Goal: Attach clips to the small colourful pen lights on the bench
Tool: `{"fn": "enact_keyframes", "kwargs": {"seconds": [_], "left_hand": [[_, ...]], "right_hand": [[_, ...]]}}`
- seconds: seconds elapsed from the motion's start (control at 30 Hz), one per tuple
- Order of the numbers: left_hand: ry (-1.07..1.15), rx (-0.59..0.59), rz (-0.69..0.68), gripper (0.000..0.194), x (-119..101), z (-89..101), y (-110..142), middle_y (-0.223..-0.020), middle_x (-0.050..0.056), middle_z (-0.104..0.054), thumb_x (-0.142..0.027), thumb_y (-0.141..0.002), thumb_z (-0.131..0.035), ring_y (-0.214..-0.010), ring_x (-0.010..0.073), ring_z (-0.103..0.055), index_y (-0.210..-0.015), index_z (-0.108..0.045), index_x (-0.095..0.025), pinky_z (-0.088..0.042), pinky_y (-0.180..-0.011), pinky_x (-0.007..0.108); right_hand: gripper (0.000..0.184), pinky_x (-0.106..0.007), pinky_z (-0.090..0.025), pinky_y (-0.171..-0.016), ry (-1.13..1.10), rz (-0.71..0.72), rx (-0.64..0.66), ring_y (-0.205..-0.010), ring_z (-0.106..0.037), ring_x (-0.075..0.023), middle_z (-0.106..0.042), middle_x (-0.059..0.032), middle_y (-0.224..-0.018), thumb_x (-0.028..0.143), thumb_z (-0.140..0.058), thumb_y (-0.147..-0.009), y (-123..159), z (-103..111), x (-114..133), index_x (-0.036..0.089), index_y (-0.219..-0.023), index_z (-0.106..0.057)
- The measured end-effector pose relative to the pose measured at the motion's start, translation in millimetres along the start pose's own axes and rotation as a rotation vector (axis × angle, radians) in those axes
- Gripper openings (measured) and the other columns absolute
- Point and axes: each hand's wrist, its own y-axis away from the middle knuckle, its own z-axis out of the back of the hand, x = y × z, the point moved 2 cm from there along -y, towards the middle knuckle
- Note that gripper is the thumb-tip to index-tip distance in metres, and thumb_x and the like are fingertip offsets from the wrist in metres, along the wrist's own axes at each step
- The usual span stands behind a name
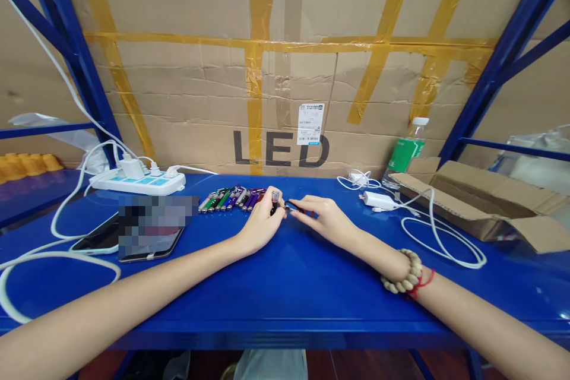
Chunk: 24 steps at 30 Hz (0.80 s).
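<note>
My left hand (262, 224) is closed around a small dark tube with a silvery end (275, 202), which looks like a mini flashlight. Just to the right, my right hand (330, 222) pinches a thin black piece (296, 206) between thumb and fingers; its kind is too small to make out. The two hands nearly meet above the blue shelf top (285, 285). Behind and left of my left hand lies a row of several small metallic tubes (227, 199) in green, blue, purple and silver, side by side.
Two phones or tablets (154, 246), partly blurred, lie at left near a white power strip (138, 181) with cables. At right are a white charger (378, 200), its looped cable, a green-labelled bottle (405, 154) and an open cardboard box (481, 202). A large cardboard panel (200, 83) stands behind.
</note>
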Motion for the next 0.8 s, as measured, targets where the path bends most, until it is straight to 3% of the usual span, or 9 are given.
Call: {"fn": "enact_keyframes", "kwargs": {"seconds": [0.23,0.4,0.5,0.67,0.8], "left_hand": [[0.068,0.045,0.05,0.017,2.3,-2.8,0.2,-0.065,-0.007,-0.047,-0.036,-0.085,-0.039,-0.037,0.0038,-0.039,-0.082,-0.031,-0.021,-0.029,-0.039,0.016],[0.019,0.015,-0.004,0.017,1.1,-0.9,0.9,-0.07,-0.007,-0.048,-0.033,-0.083,-0.044,-0.04,0.0031,-0.044,-0.083,-0.032,-0.021,-0.034,-0.043,0.016],[0.008,0.03,0.009,0.016,2.0,-0.8,0.4,-0.069,-0.007,-0.049,-0.032,-0.084,-0.044,-0.041,0.0034,-0.047,-0.084,-0.032,-0.021,-0.033,-0.041,0.015],[0.107,0.044,0.021,0.021,0.8,-2.0,-0.7,-0.081,-0.004,-0.055,-0.037,-0.083,-0.045,-0.04,0.0029,-0.049,-0.084,-0.031,-0.021,-0.031,-0.037,0.014],[0.056,-0.009,0.028,0.026,-2.3,-1.1,0.9,-0.068,-0.006,-0.052,-0.039,-0.079,-0.051,-0.04,0.0039,-0.049,-0.082,-0.033,-0.021,-0.032,-0.038,0.015]], "right_hand": [[0.032,-0.025,-0.045,-0.066,0.138,0.084,-0.082,-0.076,-0.056,-0.0146,-0.062,-0.0065,-0.085,0.025,-0.035,-0.091,1.4,2.9,3.3,0.02,-0.111,-0.059],[0.032,-0.019,-0.036,-0.048,0.365,0.038,-0.077,-0.06,-0.055,-0.0096,-0.064,-0.0014,-0.087,0.024,-0.039,-0.09,4.1,5.6,5.4,0.03,-0.116,-0.056],[0.034,-0.019,-0.033,-0.045,0.42,0.03,-0.082,-0.054,-0.053,-0.0077,-0.064,0.0004,-0.089,0.02,-0.04,-0.088,5.5,6.7,5.6,0.032,-0.117,-0.055],[0.045,-0.019,-0.034,-0.045,0.418,-0.004,-0.056,-0.053,-0.052,-0.0066,-0.061,-0.0023,-0.096,0.011,-0.033,-0.087,5.9,8.5,6.7,0.029,-0.125,-0.047],[0.047,-0.02,-0.033,-0.042,0.463,-0.007,-0.017,-0.054,-0.052,-0.0079,-0.059,-0.0048,-0.1,0.009,-0.034,-0.084,4.9,5.9,7.0,0.026,-0.127,-0.045]]}}
